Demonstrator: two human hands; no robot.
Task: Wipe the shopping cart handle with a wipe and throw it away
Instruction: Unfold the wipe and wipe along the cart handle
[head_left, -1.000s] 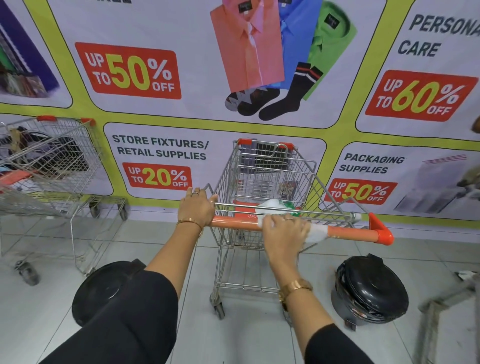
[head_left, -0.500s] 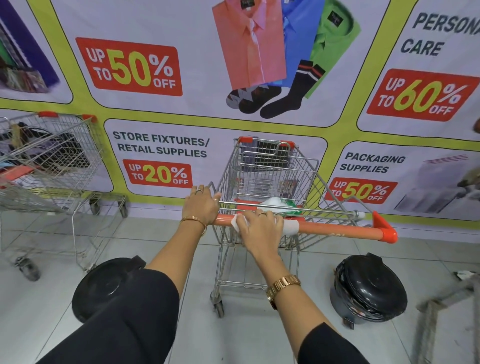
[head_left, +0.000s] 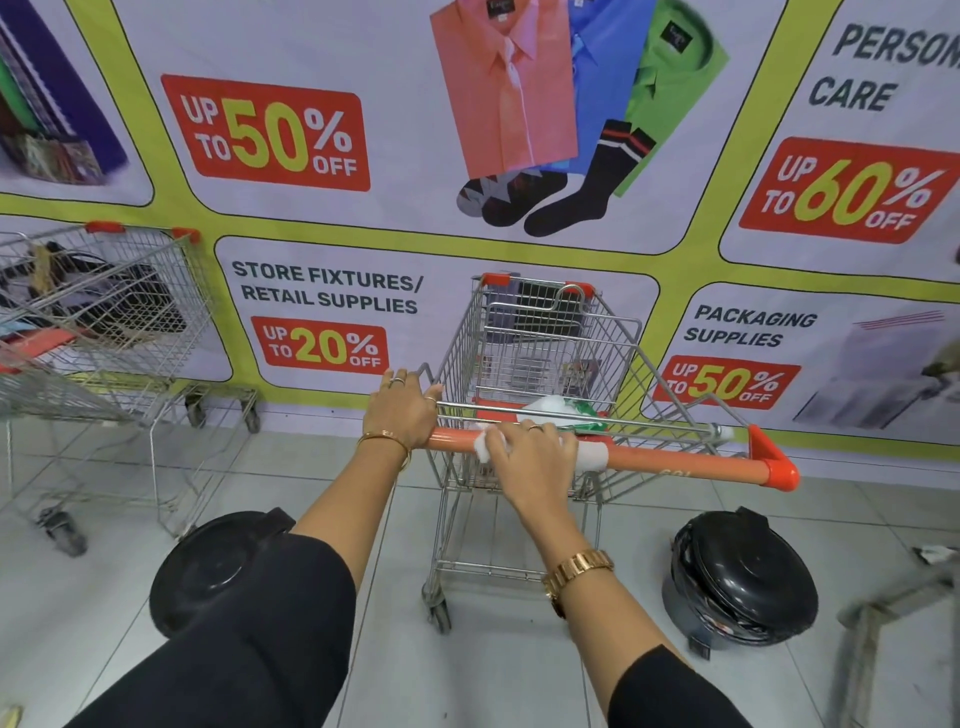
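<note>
Handle (head_left: 675, 462) gripped at its left end by left hand (head_left: 402, 410) | wipe (head_left: 589, 454) pressed around bar mid-left under right hand (head_left: 530, 454) | risk: right stretch left unwiped; cart (head_left: 540, 338) rolled if steadying grip is loosened; bin (head_left: 743, 577) stands right.

Glossy orange plastic handle (head_left: 675, 464), bare wire-metal cart (head_left: 545, 338).

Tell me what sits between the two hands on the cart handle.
In the head view, only a short bare stretch of orange handle separates the left hand from the wipe under the right hand.
</note>
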